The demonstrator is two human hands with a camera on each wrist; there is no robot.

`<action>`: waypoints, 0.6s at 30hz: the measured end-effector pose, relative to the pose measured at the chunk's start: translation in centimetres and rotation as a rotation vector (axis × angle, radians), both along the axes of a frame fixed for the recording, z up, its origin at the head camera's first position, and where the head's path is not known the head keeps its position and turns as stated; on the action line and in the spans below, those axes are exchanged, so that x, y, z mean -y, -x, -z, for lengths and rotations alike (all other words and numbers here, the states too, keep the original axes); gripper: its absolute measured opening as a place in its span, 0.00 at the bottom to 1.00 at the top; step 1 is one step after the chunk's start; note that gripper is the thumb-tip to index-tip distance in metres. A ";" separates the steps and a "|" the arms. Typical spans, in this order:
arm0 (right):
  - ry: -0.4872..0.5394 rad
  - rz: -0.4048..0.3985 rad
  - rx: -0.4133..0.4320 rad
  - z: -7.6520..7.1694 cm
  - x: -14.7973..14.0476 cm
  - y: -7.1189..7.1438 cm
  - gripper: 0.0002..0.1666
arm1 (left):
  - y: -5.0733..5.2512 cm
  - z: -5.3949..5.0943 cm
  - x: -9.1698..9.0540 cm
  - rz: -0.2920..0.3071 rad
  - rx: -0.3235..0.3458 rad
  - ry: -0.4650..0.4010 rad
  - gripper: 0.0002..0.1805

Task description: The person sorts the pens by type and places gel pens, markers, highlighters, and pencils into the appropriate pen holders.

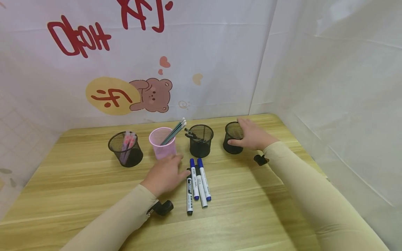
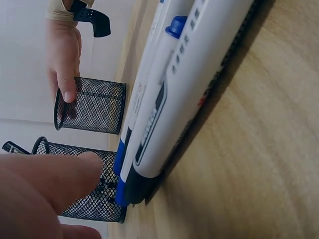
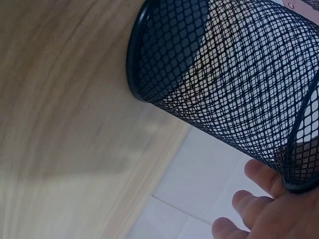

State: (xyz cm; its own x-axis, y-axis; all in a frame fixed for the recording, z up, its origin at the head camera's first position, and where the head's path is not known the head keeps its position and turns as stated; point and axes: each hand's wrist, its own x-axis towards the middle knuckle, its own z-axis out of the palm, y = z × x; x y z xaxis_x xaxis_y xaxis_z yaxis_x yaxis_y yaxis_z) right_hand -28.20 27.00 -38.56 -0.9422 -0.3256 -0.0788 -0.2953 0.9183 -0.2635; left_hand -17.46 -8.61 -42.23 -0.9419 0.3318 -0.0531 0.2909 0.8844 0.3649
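At lower centre, four markers (image 1: pixel 195 184) lie lengthwise up the frame, just right of the nearer left hand (image 1: pixel 165 175), loosely spread; the right hand (image 1: pixel 253 135) grips a mesh cup (image 1: pixel 231 134).

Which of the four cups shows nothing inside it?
The rightmost black cup, with the right hand at its rim. The leftmost cup holds pinkish pens, the pink cup green pencils, the third cup from left black pens.
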 end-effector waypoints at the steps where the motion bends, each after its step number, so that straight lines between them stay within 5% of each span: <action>1: -0.006 0.004 -0.004 0.0 0.0 0.0 0.72 | 0.0 0.0 0.0 0.007 0.004 0.014 0.41; 18: -0.007 0.011 -0.006 -0.2 0.3 -0.6 0.69 | -0.2 0.0 -1.0 0.068 0.025 0.115 0.35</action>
